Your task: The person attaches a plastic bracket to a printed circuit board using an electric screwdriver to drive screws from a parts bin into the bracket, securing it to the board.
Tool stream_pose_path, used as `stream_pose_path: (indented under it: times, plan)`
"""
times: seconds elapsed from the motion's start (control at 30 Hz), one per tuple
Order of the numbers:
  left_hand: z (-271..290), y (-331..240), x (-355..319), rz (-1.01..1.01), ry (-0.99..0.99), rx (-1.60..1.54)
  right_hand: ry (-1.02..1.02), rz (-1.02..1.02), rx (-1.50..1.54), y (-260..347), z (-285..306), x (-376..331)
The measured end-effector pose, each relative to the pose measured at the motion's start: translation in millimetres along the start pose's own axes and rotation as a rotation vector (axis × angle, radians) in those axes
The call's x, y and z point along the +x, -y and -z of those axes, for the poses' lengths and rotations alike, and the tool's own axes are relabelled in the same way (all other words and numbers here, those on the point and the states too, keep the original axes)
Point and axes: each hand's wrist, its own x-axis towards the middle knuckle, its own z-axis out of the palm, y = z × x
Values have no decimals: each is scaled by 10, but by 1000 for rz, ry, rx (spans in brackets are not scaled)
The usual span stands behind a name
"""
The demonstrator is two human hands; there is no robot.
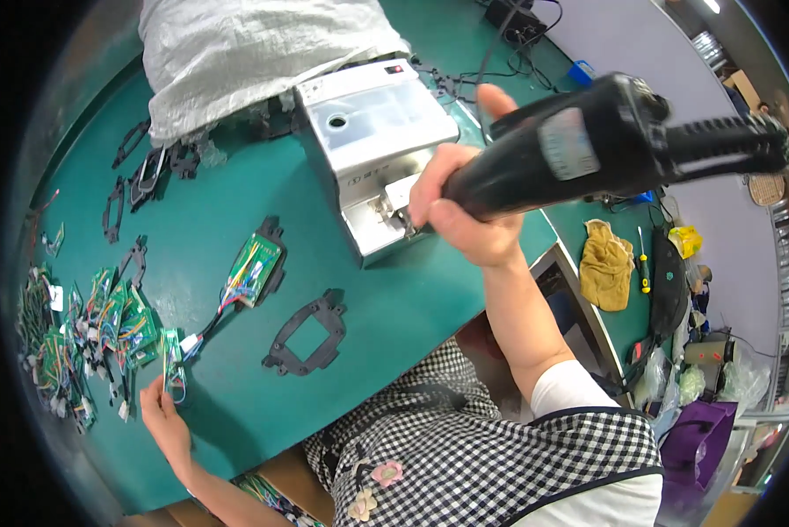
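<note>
Gripping a black power screwdriver (579,149), the right hand (465,206) is wrapped tight round its body, tip down at the silver metal box (372,132) mid-desk, forearm raised from lower right. Left hand (162,417), fingers loosely curled, pinches a small green circuit board w/ wires (173,356) at the green desk's (236,413) near edge, arm low.

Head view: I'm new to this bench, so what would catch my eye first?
The big black power tool in the right hand, raised at upper right near the silver metal box. Then the heap of green circuit boards with coloured wires at the left of the green table, where the left hand touches one.
</note>
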Motion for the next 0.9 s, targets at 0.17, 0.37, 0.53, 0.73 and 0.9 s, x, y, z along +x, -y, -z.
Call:
stream_pose_path:
  times: [0.17,0.37,0.53,0.73,0.9]
  plan:
    - [-107,755,252,-193,-154,200,0,-320,-319,-248,186,-114]
    - [50,-959,-236,127,-132,482,-201,-207,86,18,-160,-273]
    - [89,-1056,-154,123,-3,525,-351,-153,61,196,-91,-654]
    - [-252,-1340,-41,-262,-122,544,-417,-131,67,317,-57,-797]
    - [-797,-1644,218,-620,-34,392,-395,-112,125,415,-133,-902]
